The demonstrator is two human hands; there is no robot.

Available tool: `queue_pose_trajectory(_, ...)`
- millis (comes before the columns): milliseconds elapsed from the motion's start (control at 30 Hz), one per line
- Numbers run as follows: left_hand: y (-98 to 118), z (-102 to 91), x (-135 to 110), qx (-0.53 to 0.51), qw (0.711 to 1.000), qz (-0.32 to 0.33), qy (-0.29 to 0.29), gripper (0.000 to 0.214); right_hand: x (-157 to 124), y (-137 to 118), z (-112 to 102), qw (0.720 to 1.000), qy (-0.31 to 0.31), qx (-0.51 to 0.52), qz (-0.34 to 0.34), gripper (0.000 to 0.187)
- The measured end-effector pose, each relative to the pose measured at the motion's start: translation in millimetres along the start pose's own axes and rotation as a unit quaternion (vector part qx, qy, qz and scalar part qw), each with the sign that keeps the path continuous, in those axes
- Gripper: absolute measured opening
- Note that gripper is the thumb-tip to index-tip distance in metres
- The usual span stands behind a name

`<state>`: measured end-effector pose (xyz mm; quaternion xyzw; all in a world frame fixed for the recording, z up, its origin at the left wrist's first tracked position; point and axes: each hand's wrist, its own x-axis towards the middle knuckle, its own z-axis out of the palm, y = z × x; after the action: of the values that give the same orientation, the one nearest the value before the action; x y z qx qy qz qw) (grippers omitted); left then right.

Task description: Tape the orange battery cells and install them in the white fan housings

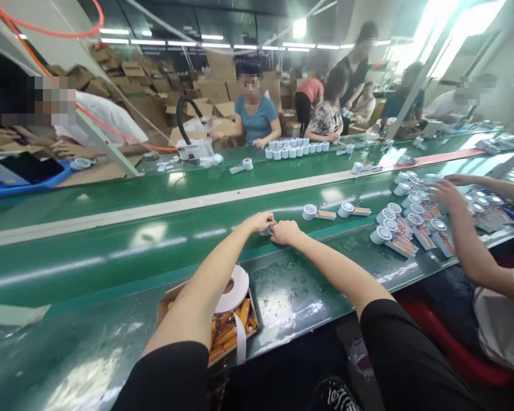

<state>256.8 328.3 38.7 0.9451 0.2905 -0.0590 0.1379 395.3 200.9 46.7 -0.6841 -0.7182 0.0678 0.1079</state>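
Both my arms reach out over the green conveyor belt (pixel 111 251). My left hand (pixel 261 221) and my right hand (pixel 284 232) meet at the belt's near edge, fingers closed together on a small white part (pixel 267 230) that they mostly hide. Right of my hands two white round units with orange pieces (pixel 318 213) lie on the belt. Under my left forearm sits a cardboard box of orange pieces (pixel 229 331) with a roll of white tape (pixel 235 288) on it.
A person at my right has hands (pixel 448 194) over a cluster of white units (pixel 405 225). Across the belt sit several workers, with a row of white cups (pixel 295 148), a white machine with a black hose (pixel 192 145) and stacked cardboard boxes (pixel 214 88).
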Motion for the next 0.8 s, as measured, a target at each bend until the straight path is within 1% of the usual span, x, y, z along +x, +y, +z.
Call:
queue_pose_trajectory(100,12,-5.4,-6,0.039,0.999,-0.026,0.024,0.028,-17,2,-11,0.997,0.070,0.016,-0.013,0.044)
queue_pose_trajectory(167,16,-7.8,-14,0.053,0.995,-0.068,0.049,0.031,-28,5,-7,0.994,0.097,0.029,-0.026,0.043)
queue_pose_trajectory(233,18,-9.4,-24,0.046,0.990,-0.117,0.067,0.036,-41,8,5,0.993,0.103,0.046,-0.046,0.032)
queue_pose_trajectory(267,18,-10.2,-29,0.036,0.987,-0.139,0.071,0.038,-49,12,14,0.992,0.096,0.055,-0.056,0.026)
queue_pose_trajectory(300,16,-11.3,-35,0.023,0.984,-0.158,0.073,0.041,-59,17,24,0.992,0.089,0.067,-0.064,0.024)
queue_pose_trajectory(367,6,-13.9,-47,-0.005,0.980,-0.184,0.077,0.050,-83,31,44,0.988,0.086,0.101,-0.081,0.028)
queue_pose_trajectory(400,-1,-14.9,-56,-0.014,0.978,-0.188,0.084,0.057,-96,41,54,0.982,0.103,0.130,-0.090,0.029)
queue_pose_trajectory(433,-7,-15.4,-67,-0.019,0.979,-0.182,0.094,0.063,-110,51,62,0.974,0.123,0.160,-0.101,0.029)
queue_pose_trajectory(467,-12,-15.2,-81,-0.016,0.982,-0.159,0.104,0.063,-124,60,70,0.967,0.137,0.185,-0.110,0.029)
queue_pose_trajectory(500,-15,-14.4,-100,-0.009,0.987,-0.124,0.104,0.058,-138,69,75,0.961,0.149,0.206,-0.113,0.029)
queue_pose_trajectory(533,-15,-12.7,-121,0.001,0.992,-0.080,0.093,0.050,-152,75,80,0.956,0.155,0.222,-0.110,0.028)
queue_pose_trajectory(600,-10,-6.3,-172,0.029,0.999,0.009,0.037,0.037,-174,76,84,0.951,0.164,0.245,-0.091,0.026)
queue_pose_trajectory(633,-7,-1.3,-198,0.046,0.998,0.041,0.002,0.036,-182,71,84,0.949,0.168,0.255,-0.077,0.026)
queue_pose_trajectory(700,-4,11.5,-241,0.082,0.994,0.063,-0.033,0.041,-187,51,80,0.944,0.170,0.279,-0.055,0.025)
queue_pose_trajectory(733,-4,18.2,-257,0.099,0.992,0.062,-0.040,0.044,-186,36,78,0.940,0.164,0.294,-0.050,0.026)
queue_pose_trajectory(767,-4,24.0,-267,0.114,0.991,0.058,-0.040,0.045,-182,20,75,0.938,0.147,0.311,-0.049,0.027)
queue_pose_trajectory(800,-4,28.2,-273,0.125,0.990,0.060,-0.035,0.043,-177,2,72,0.935,0.119,0.331,-0.050,0.028)
